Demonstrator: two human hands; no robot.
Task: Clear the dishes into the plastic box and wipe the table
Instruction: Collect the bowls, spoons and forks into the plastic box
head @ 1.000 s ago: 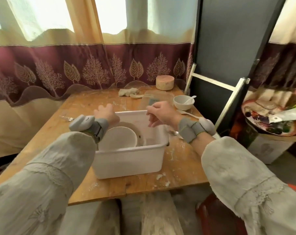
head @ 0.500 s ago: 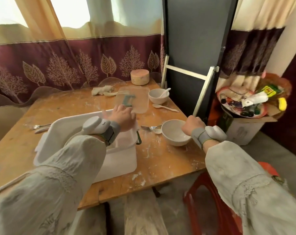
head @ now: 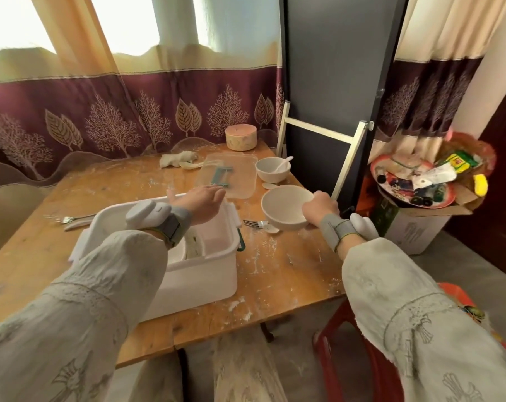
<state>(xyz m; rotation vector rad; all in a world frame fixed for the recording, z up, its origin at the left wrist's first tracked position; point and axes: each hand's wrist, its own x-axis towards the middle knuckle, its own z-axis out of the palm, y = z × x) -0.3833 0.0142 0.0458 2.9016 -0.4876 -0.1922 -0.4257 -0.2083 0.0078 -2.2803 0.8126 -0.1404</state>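
Clearing step: a white bowl is on its way to the plastic box.

The right hand (head: 320, 207) clamps its fingers on the near rim of the white bowl (head: 286, 208), tilted just right of the plastic box (head: 199, 256); the left hand (head: 199, 200) hovers over the box's far rim, fingers loosely spread, holding nothing. Next, I'd say: carry it left and set it down gently on the crockery inside. A second bowl (head: 272, 169), forks and the cloth (head: 178, 158) wait on the table (head: 289, 271).

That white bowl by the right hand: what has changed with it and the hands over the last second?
The right hand left the plastic box, reached right, gripped the white bowl by its rim and tilted it up off the table. The left hand moved to the box's far rim, open. The small bowl with spoon, the forks and the cloth stayed put.
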